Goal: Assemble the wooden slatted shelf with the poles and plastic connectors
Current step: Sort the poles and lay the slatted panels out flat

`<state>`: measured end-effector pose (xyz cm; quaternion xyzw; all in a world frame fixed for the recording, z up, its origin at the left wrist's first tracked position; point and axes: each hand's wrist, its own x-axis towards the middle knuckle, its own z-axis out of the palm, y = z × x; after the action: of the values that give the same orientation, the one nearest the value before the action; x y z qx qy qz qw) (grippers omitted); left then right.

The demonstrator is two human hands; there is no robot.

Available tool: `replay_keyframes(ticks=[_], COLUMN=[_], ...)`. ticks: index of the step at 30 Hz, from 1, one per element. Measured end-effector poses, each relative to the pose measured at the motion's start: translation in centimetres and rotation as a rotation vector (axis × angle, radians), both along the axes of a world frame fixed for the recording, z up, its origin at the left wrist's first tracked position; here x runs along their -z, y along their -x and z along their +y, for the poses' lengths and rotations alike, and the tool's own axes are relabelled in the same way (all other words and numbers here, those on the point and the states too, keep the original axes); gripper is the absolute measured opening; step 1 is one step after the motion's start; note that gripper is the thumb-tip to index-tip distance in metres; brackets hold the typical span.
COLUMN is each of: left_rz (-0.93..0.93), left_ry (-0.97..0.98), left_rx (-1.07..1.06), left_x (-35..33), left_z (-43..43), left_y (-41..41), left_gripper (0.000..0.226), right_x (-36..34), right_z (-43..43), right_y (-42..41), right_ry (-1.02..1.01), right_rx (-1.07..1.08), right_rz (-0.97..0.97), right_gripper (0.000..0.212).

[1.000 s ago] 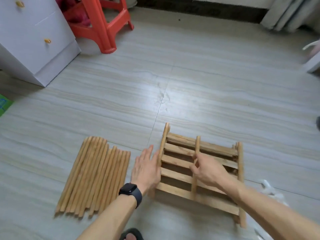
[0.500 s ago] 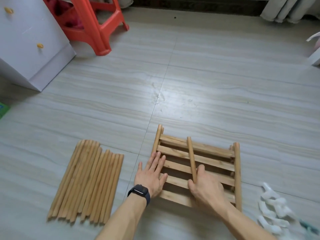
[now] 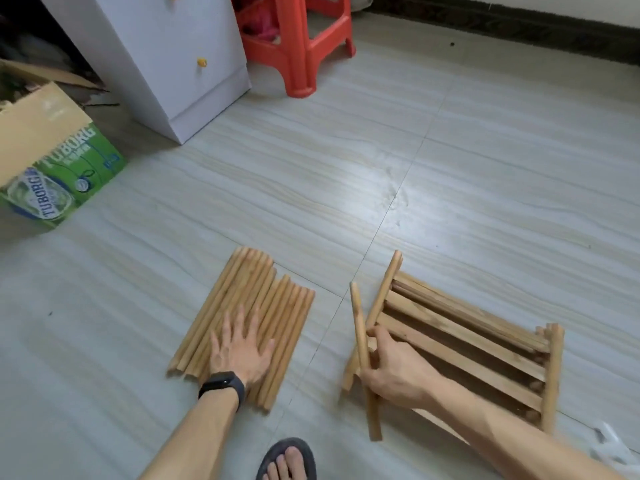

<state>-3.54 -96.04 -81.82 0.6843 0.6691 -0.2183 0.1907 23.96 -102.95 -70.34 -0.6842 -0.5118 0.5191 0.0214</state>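
The wooden slatted shelf (image 3: 467, 337) lay on the tiled floor (image 3: 346, 174) at the lower right of our view, its slats running between two round side rails. At its left edge we saw the right hand (image 3: 394, 370) clenched round a single loose pole (image 3: 358, 323). The fingers (image 3: 377, 332) curled over the shaft near its middle, and the thumb was hidden behind it. That pole was tilted, its upper end leaning slightly left and its lower end near the floor. It was just beside the shelf's left rail, and we could not tell whether the two touched.

To the left, well apart from the shelf, a row of poles (image 3: 249, 292) lay side by side on the floor. The left hand (image 3: 242, 351) rested flat on them with fingers straight and spread, grasping nothing; a black watch (image 3: 221, 384) sat on that wrist.

Something white and blurred (image 3: 609, 443) lay at the lower right corner. A sandalled foot (image 3: 287, 459) showed at the bottom edge. Farther off stood a green-printed cardboard box (image 3: 52, 168), a white cabinet (image 3: 166, 53) and a red stool (image 3: 298, 46).
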Motion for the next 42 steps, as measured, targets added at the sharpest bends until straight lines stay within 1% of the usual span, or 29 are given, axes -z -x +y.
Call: replay_keyframes(ticks=[2,4,7,10,13,15,17,19,23,25,27,30,32,35,38,40,42], left_rz=[0.023,0.026,0.004,-0.063,-0.078,-0.052,-0.046,-0.048,-0.025,-0.018,-0.009,-0.021,-0.041,-0.009,0.003,0.014,0.01], left_ry=[0.033,0.053,0.079,0.11,0.121,0.13,0.131,0.13,0.141,0.149,0.14,0.094,0.133,0.199,0.216,0.216,0.208], left_rx=[-0.052,-0.082,-0.104,-0.13,-0.145,-0.129,-0.129,-0.134,-0.129,-0.129,-0.125,-0.109,-0.119,-0.115,-0.117,-0.11,-0.122], left_x=[0.3,0.6,0.8,1.1,1.6,2.0,2.3,2.5,2.0,1.8,1.5,1.3,1.2,1.5,1.7,1.6,1.7], left_z=[0.2,0.8,1.9,2.3,2.3,2.2,1.9,1.9,2.3,2.5,2.6,2.3,1.9,1.3,1.5,1.7,1.7], left_y=[3.0,5.2,7.2,7.8,7.7,7.5,7.4,7.6,7.8,8.0,7.9,7.0,6.3,5.6,5.7,5.7,5.6], left_gripper=[0.077,0.078,0.08,0.088,0.099,0.103,0.104,0.103,0.101,0.1,0.099,0.098,0.103,0.113,0.115,0.115,0.115], right_x=[1.8,3.9,6.5,8.6,9.9,10.1,10.2,10.3,10.7,10.2,9.8,9.6,9.8,10.4,10.9,10.9,10.9], right_z=[0.1,0.0,-0.2,0.1,0.1,0.2,0.5,0.8,1.5,2.0,2.3,2.4,2.3,2.0,1.9,1.9,1.9], right_y=[3.8,7.4,11.9,13.8,14.4,14.6,14.7,14.8,14.7,14.6,14.4,14.5,14.7,15.3,15.4,15.4,15.3], right_ry=[0.05,0.081,0.063,-0.015,-0.014,-0.019,-0.005,0.02,0.076,0.1,0.1,0.061,0.046,0.061,0.022,-0.019,-0.102], right_rx=[0.081,0.173,0.273,0.348,0.29,0.292,0.318,0.297,0.216,0.139,0.059,0.025,0.004,-0.056,-0.118,-0.121,-0.105], right_rz=[0.085,0.119,0.124,0.067,0.023,0.058,0.106,0.118,0.153,0.163,0.141,0.096,0.071,0.036,-0.062,-0.076,-0.084], right_gripper=[0.063,0.063,0.065,0.062,0.064,0.063,0.061,0.058,0.082,0.086,0.082,0.085,0.089,0.095,0.093,0.091,0.087])
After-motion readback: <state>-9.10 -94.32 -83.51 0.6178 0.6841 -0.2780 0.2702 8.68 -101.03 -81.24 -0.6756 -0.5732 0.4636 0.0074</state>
